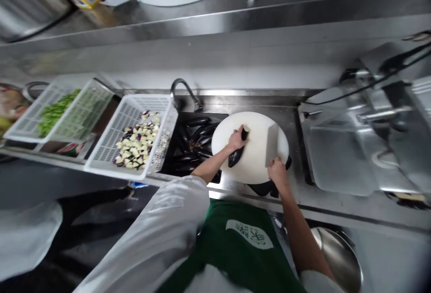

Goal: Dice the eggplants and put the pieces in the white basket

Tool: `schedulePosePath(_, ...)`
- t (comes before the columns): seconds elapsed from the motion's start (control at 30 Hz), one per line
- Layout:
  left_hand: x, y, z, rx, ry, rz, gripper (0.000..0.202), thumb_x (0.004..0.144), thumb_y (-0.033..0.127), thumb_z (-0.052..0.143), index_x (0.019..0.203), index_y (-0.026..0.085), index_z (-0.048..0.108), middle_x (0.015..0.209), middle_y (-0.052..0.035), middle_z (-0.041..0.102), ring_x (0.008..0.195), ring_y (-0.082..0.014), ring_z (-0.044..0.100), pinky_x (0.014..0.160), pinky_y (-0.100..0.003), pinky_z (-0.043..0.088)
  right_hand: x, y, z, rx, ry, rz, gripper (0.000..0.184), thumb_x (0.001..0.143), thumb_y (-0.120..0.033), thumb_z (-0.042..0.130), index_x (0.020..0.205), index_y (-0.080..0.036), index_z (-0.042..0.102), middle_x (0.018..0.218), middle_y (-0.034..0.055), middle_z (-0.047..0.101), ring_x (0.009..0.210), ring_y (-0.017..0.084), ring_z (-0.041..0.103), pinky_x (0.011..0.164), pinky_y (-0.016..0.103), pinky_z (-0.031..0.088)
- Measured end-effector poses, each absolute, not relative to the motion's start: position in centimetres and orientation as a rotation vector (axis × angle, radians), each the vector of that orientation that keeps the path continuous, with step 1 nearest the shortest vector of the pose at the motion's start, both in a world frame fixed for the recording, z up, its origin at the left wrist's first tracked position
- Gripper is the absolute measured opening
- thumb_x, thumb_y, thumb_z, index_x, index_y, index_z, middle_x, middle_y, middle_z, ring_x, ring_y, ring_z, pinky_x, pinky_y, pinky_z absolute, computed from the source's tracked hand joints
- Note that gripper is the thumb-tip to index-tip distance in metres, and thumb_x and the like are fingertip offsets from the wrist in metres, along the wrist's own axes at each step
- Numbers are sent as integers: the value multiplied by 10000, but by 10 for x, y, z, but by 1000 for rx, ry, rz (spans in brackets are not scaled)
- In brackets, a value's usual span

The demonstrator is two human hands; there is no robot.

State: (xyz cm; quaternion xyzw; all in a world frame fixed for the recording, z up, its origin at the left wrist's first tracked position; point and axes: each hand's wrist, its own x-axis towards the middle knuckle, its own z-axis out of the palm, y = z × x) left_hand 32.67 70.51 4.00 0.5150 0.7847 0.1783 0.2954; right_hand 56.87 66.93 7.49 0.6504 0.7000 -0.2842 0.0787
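On the round white cutting board (251, 167), my left hand (237, 139) grips a dark purple eggplant (235, 158) whose far end is cut and shows pale flesh. My right hand (277, 169) is closed on the handle of a cleaver (271, 142), its broad blade over the right part of the board, apart from the eggplant. Several whole eggplants (183, 157) lie in the dark sink left of the board. A white basket (97, 153) beside them holds many cut eggplant chunks (136, 144).
A second white basket (25, 133) with chopped greens (57, 111) stands at the far left. A curved faucet (180, 82) rises behind the sink. To the right is a metal machine (350, 149). A shelf (161, 25) runs overhead. Another person (30, 234) is at lower left.
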Motion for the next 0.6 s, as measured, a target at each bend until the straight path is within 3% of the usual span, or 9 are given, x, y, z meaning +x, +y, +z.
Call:
schedulePosePath(0.2,246,581,28,1135,2437,594,855,893,383,711,1641,287,309,1433,-108,608,1273,-289,623,1079,-362,498,579,677,63,2108,2003,-761,359,1028,-267,409,1209,-56,635,833,157,732,866,260,721,729,298,484)
schedulePosePath(0.33,167,529,-7,790,2515,218,807,901,400,697,1623,308,349,1451,-117,601,1288,-289,630,1058,-361,513,576,677,62,2081,1974,-770,403,1024,-270,397,1231,-9,625,677,129,688,804,280,715,720,315,471)
schedulePosePath(0.47,141,528,-60,703,2264,-10,777,796,353,796,1517,336,507,1368,-75,678,1277,-283,648,1024,-337,539,570,678,59,2086,1964,-629,410,1000,-271,416,1232,-3,621,708,149,694,808,307,719,730,341,478)
schedulePosePath(0.6,144,552,-106,628,2182,-67,739,772,314,798,1466,240,558,1381,-158,664,1282,-322,646,1032,-395,549,568,678,60,2121,1902,-644,422,979,-306,434,1221,-21,629,587,94,644,683,305,704,694,357,493)
